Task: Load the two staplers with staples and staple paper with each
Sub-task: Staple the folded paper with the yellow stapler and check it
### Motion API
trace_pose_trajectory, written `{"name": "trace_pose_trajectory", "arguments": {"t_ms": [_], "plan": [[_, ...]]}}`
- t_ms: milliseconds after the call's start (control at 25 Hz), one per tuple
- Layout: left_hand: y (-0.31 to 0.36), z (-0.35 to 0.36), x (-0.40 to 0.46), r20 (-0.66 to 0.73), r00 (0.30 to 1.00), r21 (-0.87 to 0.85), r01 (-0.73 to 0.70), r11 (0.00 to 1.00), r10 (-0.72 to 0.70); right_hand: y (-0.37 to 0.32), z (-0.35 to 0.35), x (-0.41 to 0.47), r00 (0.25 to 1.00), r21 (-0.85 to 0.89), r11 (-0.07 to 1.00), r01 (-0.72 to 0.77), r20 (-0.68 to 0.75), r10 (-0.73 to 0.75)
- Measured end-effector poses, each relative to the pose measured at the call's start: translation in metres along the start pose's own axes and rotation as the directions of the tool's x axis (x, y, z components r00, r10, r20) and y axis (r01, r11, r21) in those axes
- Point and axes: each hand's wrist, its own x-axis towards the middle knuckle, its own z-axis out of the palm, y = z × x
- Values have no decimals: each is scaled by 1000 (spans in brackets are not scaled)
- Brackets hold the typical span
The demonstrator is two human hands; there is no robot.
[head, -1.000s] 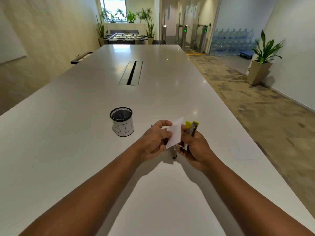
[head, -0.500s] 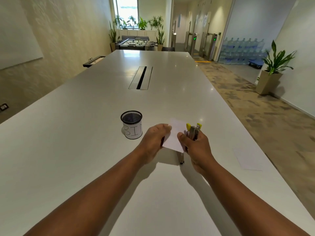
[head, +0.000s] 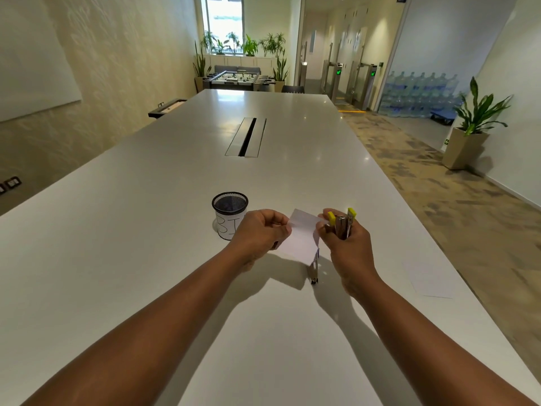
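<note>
My left hand (head: 259, 234) pinches the left edge of a small white paper (head: 301, 235) held above the table. My right hand (head: 348, 244) grips a yellow and metal stapler (head: 342, 222), upright, its yellow tips pointing up, right beside the paper's right edge. A second stapler (head: 314, 269) lies on the white table (head: 146, 230) under the paper, mostly hidden, only its near metal end showing.
A black mesh cup (head: 229, 213) with a white label stands left of my left hand. Another white paper sheet (head: 429, 278) lies near the table's right edge. A cable slot (head: 246, 137) runs along the table's middle, farther off.
The paper has tilted from upright toward flatter and moved slightly left of the stapler. My hands have drawn a little apart, and the view has shifted.
</note>
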Motion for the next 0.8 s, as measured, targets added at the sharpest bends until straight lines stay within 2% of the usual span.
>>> {"name": "trace_pose_trajectory", "arguments": {"t_ms": [80, 240, 480, 680, 800], "plan": [[-1, 0, -1, 26, 999, 83, -37, 996, 35, -8, -1, 0, 995, -124, 988, 95, 43, -90], [-4, 2, -5, 26, 996, 175, -93, 980, 90, -11, 4, -2, 981, -342, 922, 181, 131, -144], [-8, 9, -8, 13, 993, 217, -119, 969, 119, -11, 6, -10, 976, -343, 915, 210, 126, -177], [-11, 7, -9, 49, 998, 145, -37, 989, 31, -7, 5, -10, 990, -310, 940, 142, 26, -140], [-13, 3, -10, 30, 998, 88, 46, 995, -49, -6, 0, -8, 985, -312, 934, 172, 42, -167]]}}
